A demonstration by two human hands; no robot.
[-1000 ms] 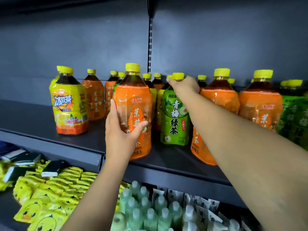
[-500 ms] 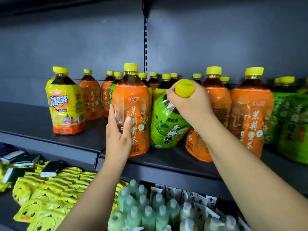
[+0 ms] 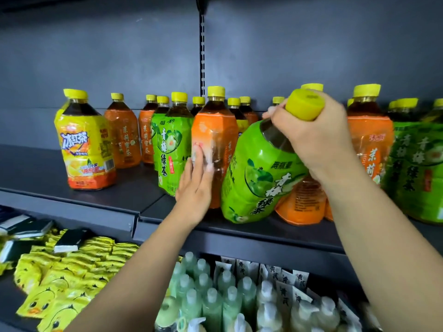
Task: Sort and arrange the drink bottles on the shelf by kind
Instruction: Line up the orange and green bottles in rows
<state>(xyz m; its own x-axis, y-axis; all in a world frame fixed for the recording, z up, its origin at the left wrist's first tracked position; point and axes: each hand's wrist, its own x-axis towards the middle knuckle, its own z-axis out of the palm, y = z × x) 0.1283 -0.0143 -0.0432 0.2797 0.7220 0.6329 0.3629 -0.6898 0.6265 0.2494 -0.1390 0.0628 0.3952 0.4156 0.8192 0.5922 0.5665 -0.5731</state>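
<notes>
My right hand [image 3: 318,137] grips the neck of a green-label tea bottle [image 3: 259,178], just under its yellow cap. That bottle leans to the right, its base at the shelf's front edge. My left hand [image 3: 195,188] is wrapped around the lower part of an upright orange-label bottle [image 3: 215,140], fingers blurred. Another green bottle [image 3: 170,149] stands just left of it. A yellow iced-tea bottle [image 3: 84,144] stands alone at the far left. Orange bottles [image 3: 122,137] line the back, more orange [image 3: 369,140] and green bottles [image 3: 417,168] crowd the right.
The dark grey shelf [image 3: 134,188] has bare board between the yellow bottle and the middle group. Below, a lower shelf holds yellow duck-print packets [image 3: 62,279], pale green pump bottles [image 3: 211,300] and dark boxes [image 3: 69,240]. A slotted upright [image 3: 202,51] runs up the back panel.
My right hand has pulled the green bottle forward and tipped it further to the right. My left hand slid the orange bottle back and right, uncovering a green bottle on its left.
</notes>
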